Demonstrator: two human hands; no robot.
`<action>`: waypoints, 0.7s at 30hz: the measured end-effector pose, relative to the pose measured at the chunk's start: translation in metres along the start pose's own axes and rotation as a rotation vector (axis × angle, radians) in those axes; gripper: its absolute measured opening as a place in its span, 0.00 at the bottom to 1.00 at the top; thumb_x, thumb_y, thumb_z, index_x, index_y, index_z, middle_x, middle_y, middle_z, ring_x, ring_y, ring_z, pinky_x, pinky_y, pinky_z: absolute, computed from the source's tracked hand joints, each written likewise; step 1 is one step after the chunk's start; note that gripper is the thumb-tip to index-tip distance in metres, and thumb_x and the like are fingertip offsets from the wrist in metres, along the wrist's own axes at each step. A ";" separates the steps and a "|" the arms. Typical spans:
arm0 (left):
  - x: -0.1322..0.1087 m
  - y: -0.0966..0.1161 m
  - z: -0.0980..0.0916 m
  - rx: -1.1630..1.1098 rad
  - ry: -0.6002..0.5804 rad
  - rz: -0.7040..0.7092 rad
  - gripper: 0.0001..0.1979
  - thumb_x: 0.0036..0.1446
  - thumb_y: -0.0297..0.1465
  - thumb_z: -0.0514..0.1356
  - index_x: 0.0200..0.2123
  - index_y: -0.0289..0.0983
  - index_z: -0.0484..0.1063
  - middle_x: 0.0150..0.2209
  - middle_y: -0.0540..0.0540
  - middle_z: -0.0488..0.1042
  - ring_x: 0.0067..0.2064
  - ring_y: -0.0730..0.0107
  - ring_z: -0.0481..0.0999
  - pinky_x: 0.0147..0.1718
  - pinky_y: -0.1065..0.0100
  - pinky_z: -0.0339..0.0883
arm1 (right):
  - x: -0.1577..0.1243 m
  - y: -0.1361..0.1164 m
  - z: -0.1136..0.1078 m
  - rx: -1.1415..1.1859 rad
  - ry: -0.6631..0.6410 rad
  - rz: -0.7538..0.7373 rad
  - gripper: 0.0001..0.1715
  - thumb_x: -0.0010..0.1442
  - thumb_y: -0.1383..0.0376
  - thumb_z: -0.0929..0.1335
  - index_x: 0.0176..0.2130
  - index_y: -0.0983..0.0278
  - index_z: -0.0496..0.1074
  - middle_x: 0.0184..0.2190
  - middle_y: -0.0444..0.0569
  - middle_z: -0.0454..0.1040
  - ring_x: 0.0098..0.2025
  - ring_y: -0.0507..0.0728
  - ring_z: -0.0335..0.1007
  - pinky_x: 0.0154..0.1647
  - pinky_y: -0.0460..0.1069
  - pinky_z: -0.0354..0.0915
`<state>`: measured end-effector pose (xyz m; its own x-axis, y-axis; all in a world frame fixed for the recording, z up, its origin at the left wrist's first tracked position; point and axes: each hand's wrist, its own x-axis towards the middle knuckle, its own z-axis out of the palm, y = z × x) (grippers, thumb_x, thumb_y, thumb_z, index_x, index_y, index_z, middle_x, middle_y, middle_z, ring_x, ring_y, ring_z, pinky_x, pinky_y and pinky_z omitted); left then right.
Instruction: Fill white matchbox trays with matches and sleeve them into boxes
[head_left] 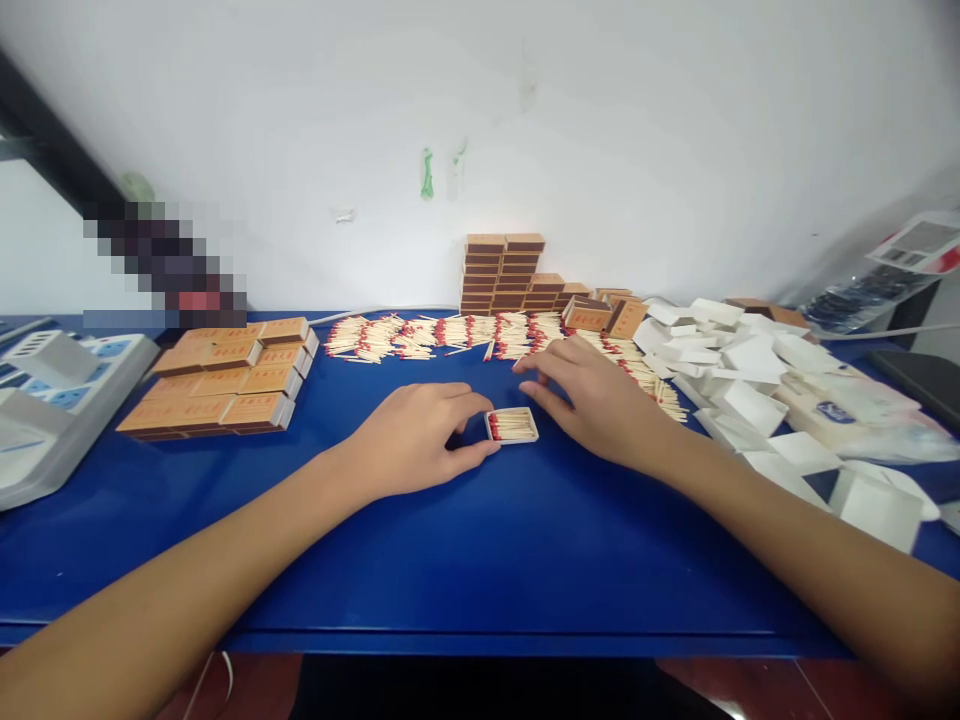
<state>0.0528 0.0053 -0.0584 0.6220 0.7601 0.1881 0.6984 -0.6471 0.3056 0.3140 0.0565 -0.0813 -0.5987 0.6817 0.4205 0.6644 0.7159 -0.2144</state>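
A small white matchbox tray (531, 436) with red-tipped matches (511, 424) in it lies on the blue table. My left hand (424, 440) grips its left end between thumb and index finger. Just beyond the tray and to its right hovers my right hand (589, 395), fingers bent and apart, nothing visible in them. It is close to the long row of loose matches (442, 336), covering part of it.
Filled-looking orange matchboxes (225, 380) are stacked at the left, beside a power strip (90, 410). More matchboxes (501, 275) stand against the wall. White empty trays (739, 365) are heaped at the right, near a tissue pack (832, 410) and a plastic bottle (862, 290).
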 end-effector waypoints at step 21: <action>-0.004 -0.002 -0.002 0.014 -0.001 0.016 0.14 0.70 0.39 0.66 0.53 0.39 0.81 0.37 0.48 0.78 0.34 0.68 0.76 0.34 0.66 0.64 | 0.003 0.037 0.000 -0.164 0.011 0.033 0.11 0.72 0.62 0.65 0.41 0.61 0.77 0.39 0.59 0.77 0.47 0.70 0.69 0.49 0.63 0.66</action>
<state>0.0480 0.0037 -0.0575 0.6335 0.7495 0.1923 0.6932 -0.6602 0.2891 0.3367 0.0851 -0.0883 -0.5711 0.7018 0.4259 0.7482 0.6584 -0.0817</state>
